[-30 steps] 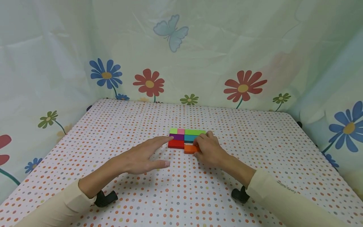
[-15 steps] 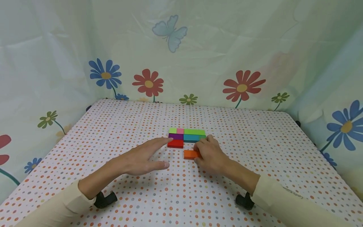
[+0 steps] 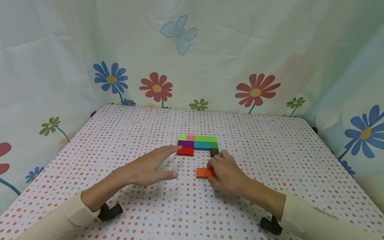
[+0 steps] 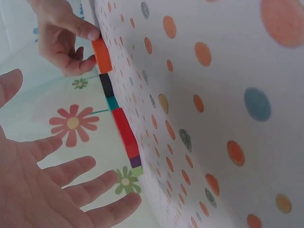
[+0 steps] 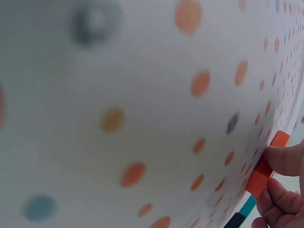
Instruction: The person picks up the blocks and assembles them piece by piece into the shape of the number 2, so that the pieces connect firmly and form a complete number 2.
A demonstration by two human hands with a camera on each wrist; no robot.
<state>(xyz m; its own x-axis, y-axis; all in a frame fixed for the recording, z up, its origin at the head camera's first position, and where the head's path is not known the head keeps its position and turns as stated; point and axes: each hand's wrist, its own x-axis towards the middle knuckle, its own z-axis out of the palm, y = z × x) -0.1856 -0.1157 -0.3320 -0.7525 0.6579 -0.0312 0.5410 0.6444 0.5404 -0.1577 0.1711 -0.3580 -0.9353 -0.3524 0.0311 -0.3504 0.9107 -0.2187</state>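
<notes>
Orange is the block [image 3: 204, 172] that my right hand [image 3: 225, 170] pinches by its right end, thumb on the near side and fingers curled over the far side, flat on the dotted tablecloth [image 3: 270, 160]. It lies on the near side of the block cluster [image 3: 198, 145], apart from it. The cluster sits toward the middle of the cloth: a far row of light green [image 3: 182, 137], pink [image 3: 190, 137] and a long green block [image 3: 205, 139]; then purple [image 3: 186, 144], teal [image 3: 201, 145] and a small dark green one [image 3: 214, 145]; a red block [image 3: 185, 151] at the near left corner, and a dark, almost black block [image 3: 214, 152] at the near right corner, just beyond my right knuckles. My left hand [image 3: 148, 167] is spread flat with straight fingers, holding nothing, and its longest fingertip reaches to the near left corner of the cluster beside the red block; I cannot tell whether it touches. Seen from the left wrist, its fingers [image 4: 71, 171] are fanned out.
</notes>
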